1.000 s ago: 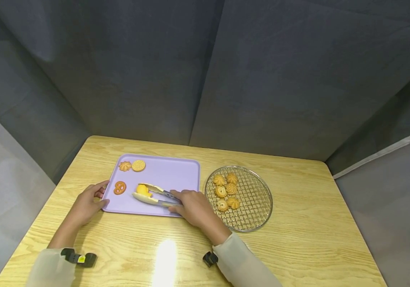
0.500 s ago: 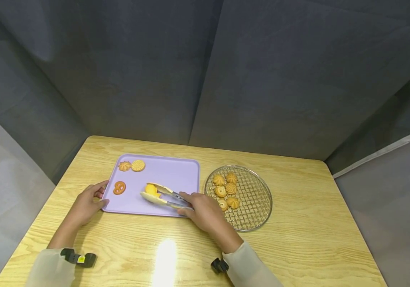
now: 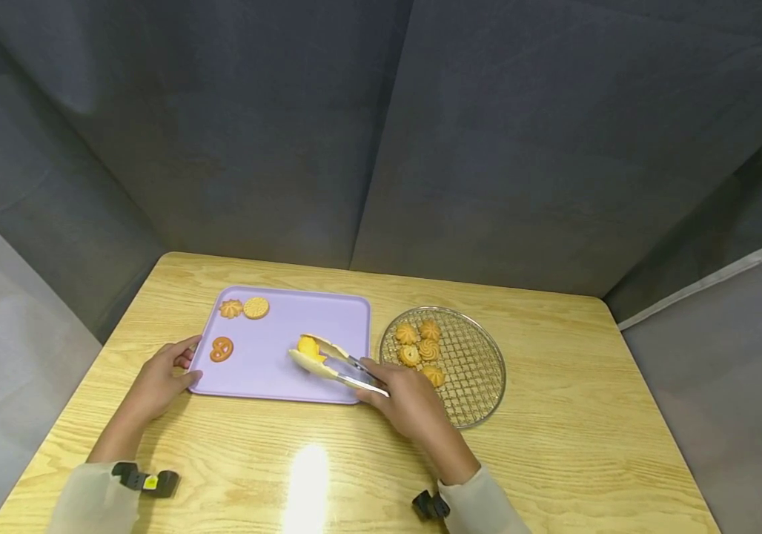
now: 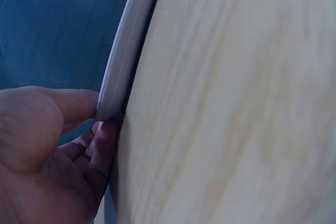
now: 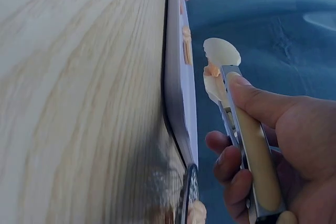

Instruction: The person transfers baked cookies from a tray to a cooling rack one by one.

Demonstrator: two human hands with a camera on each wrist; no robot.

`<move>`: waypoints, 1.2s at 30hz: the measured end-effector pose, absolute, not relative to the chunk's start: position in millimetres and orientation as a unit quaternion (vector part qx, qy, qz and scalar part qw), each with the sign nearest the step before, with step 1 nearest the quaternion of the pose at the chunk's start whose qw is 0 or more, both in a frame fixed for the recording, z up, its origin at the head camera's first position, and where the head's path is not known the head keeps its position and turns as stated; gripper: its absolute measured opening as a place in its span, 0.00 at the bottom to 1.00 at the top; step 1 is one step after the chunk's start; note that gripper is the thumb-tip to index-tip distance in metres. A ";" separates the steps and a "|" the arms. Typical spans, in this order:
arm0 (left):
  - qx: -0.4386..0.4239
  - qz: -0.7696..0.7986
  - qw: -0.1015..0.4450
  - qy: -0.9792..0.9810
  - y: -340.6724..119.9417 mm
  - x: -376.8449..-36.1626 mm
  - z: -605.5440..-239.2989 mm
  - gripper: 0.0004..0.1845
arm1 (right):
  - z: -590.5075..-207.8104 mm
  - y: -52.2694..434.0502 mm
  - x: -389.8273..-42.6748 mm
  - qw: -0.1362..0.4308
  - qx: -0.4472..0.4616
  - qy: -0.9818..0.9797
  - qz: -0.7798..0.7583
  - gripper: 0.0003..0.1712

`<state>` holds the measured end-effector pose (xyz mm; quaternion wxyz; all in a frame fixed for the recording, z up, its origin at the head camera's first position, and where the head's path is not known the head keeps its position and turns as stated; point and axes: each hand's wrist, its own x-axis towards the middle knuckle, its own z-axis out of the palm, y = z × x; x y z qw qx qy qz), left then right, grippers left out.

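My left hand point(image 3: 161, 382) pinches the front left corner of the lilac tray point(image 3: 294, 311), thumb and fingers on its rim point(image 4: 113, 85) in the left wrist view. Tongs point(image 3: 310, 364) with cream tips are gripped in my right hand point(image 3: 411, 397), held over the tray's right part. Between the tips sits a yellow cookie point(image 3: 308, 346), raised above the tray in the right wrist view. On the tray's left side lie a pretzel-shaped cookie point(image 3: 222, 349), a star-shaped cookie point(image 3: 230, 308) and a round cookie point(image 3: 256, 308).
Right of the tray, a round wire rack point(image 3: 471, 363) carries several cookies point(image 3: 429, 350) on its left half; my right hand overlaps its front left edge. Both stand on a wooden table point(image 3: 554, 400). Grey curtains point(image 3: 274, 148) hang behind and at the sides.
The right hand has moved right with the tongs and the yellow cookie, from the tray's middle toward the rack, and now covers a cookie there. My left hand has stayed put.
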<state>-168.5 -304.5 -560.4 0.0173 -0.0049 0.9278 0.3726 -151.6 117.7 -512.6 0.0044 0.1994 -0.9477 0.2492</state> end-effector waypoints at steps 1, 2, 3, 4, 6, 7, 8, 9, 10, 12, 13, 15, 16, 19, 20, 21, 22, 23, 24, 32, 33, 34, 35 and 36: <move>-0.004 0.372 0.016 0.928 -304.6 -168.5 -560.3 0.35 | -512.4 120.3 -150.7 0.003 0.194 -0.947 0.255 0.34; -0.004 0.372 0.016 0.928 -304.8 -168.6 -560.5 0.35 | -511.7 123.0 -149.8 0.003 0.186 -0.948 0.258 0.34; -0.003 0.373 0.015 0.928 -304.8 -168.8 -560.6 0.35 | -511.2 125.7 -148.9 0.002 0.179 -0.948 0.264 0.35; -0.002 0.374 0.015 0.927 -304.7 -169.0 -560.9 0.35 | -511.0 128.5 -148.1 0.003 0.174 -0.948 0.267 0.35; -0.001 0.376 0.013 0.927 -304.2 -169.5 -561.0 0.35 | -511.6 134.1 -146.8 0.006 0.162 -0.948 0.273 0.35; -0.001 0.376 0.012 0.926 -303.9 -169.6 -561.0 0.35 | -512.0 137.1 -146.3 0.008 0.159 -0.948 0.276 0.35; -0.002 0.377 0.012 0.926 -303.7 -169.7 -561.0 0.35 | -512.5 140.1 -145.9 0.011 0.156 -0.947 0.281 0.35; -0.002 0.377 0.012 0.926 -303.6 -169.9 -560.8 0.35 | -513.1 143.1 -145.4 0.015 0.153 -0.947 0.282 0.34; -0.002 0.376 0.012 0.927 -303.5 -170.0 -560.6 0.35 | -513.5 146.1 -144.8 0.020 0.151 -0.947 0.283 0.34; -0.001 0.374 0.012 0.927 -303.4 -169.8 -559.9 0.35 | -513.6 152.7 -143.5 0.025 0.147 -0.945 0.290 0.34; -0.001 0.375 0.013 0.927 -303.4 -169.8 -559.7 0.35 | -513.3 156.1 -143.0 0.028 0.145 -0.945 0.293 0.34; 0.001 0.374 0.013 0.927 -303.1 -169.5 -558.8 0.35 | -512.3 163.3 -141.7 0.033 0.138 -0.945 0.294 0.34; 0.002 0.373 0.013 0.928 -303.1 -169.5 -558.7 0.35 | -512.0 167.3 -141.1 0.034 0.136 -0.945 0.294 0.34; 0.003 0.371 0.012 0.928 -303.0 -169.5 -558.1 0.35 | -511.6 179.6 -139.6 0.034 0.126 -0.947 0.293 0.34; 0.003 0.371 0.013 0.928 -303.0 -169.4 -557.8 0.35 | -511.6 183.7 -138.8 0.033 0.122 -0.948 0.292 0.34; 0.002 0.372 0.013 0.928 -303.2 -169.5 -557.9 0.35 | -511.6 187.8 -138.1 0.031 0.119 -0.949 0.292 0.35; 0.002 0.371 0.014 0.928 -303.2 -169.5 -557.5 0.35 | -511.8 191.7 -137.4 0.030 0.115 -0.949 0.291 0.35; 0.001 0.371 0.014 0.928 -303.3 -169.4 -557.3 0.35 | -512.2 195.4 -136.8 0.029 0.113 -0.949 0.292 0.35; 0.001 0.372 0.016 0.928 -303.3 -169.1 -557.0 0.35 | -512.7 199.0 -136.2 0.028 0.111 -0.950 0.290 0.35; 0.001 0.374 0.016 0.927 -305.0 -168.1 -558.5 0.35 | -520.4 223.4 -134.4 0.033 0.089 -0.954 0.285 0.35; 0.001 0.374 0.016 0.927 -305.1 -168.1 -558.9 0.35 | -521.3 226.4 -134.2 0.032 0.084 -0.955 0.283 0.35; 0.001 0.374 0.015 0.927 -305.4 -168.1 -559.4 0.35 | -522.0 229.6 -134.1 0.029 0.080 -0.956 0.282 0.35; 0.001 0.375 0.014 0.927 -305.5 -168.0 -559.8 0.35 | -522.7 232.8 -134.1 0.026 0.075 -0.956 0.282 0.35; 0.001 0.374 0.013 0.927 -305.8 -168.0 -560.2 0.35 | -523.5 236.2 -134.1 0.024 0.069 -0.957 0.280 0.35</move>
